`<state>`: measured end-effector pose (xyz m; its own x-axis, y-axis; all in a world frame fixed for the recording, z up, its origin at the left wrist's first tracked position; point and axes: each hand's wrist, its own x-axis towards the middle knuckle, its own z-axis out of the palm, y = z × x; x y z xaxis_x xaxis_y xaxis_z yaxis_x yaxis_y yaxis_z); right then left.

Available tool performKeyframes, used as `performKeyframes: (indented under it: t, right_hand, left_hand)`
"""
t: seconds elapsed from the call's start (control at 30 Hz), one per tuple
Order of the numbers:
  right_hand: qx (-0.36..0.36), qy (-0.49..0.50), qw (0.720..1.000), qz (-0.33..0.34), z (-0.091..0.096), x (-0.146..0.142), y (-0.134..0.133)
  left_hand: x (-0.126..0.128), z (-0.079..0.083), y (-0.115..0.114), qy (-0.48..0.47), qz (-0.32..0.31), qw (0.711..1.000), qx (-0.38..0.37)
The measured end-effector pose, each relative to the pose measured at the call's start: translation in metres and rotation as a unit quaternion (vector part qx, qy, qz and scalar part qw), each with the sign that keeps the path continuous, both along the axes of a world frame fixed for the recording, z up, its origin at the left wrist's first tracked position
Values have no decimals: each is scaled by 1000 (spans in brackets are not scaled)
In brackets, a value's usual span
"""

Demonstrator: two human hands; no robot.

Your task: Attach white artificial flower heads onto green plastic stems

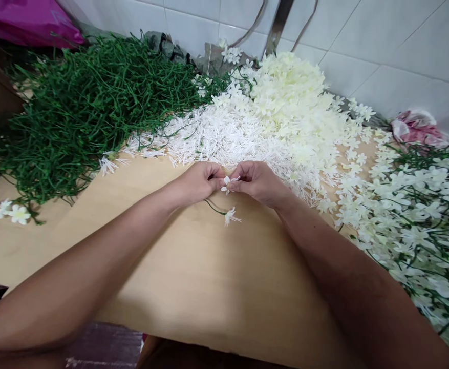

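My left hand point(201, 183) and my right hand point(258, 182) meet above the board, thumbs and fingertips pinched close together. Between them is a small white artificial flower point(226, 185), its petals showing at the fingertips. From under my left hand a thin green stem point(214, 207) curves out, ending in a white, thread-like flower centre point(231, 217) that hangs free. My left fingers close on this stem, while those of my right hand pinch the white flower. The exact grip is partly hidden by the fingers.
A brown board point(193, 277) lies under my hands. Behind stand heaps of green stems point(105, 97), white thread-like pieces point(224, 136) and pale petal blossoms point(289, 97). Assembled flowers point(420, 225) pile at the right. A tiled wall point(393, 46) bounds the back.
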<state>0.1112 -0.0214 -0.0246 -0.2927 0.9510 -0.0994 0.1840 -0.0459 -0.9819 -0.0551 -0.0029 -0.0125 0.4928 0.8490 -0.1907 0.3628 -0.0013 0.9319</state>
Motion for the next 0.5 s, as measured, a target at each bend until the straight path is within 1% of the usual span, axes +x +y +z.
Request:
performKeyframes:
  t: [0.13,0.3,0.4,0.5]
  right_hand:
    - [6,8,1000,-10,-1,-1,0]
    - [-22,86,996,-26,-3,3,1]
    - [-42,129,991,-13,-3,6,2]
    - [-38,132,991,0,-3,7,3]
  left_hand:
    - [-2,-1,2,-16,-5,1000,-8]
    - [-4,-1,2,-27,-21,999,7]
    - [-5,-1,1,-31,-48,998,20]
    - [-5,-3,1,-31,-52,998,28]
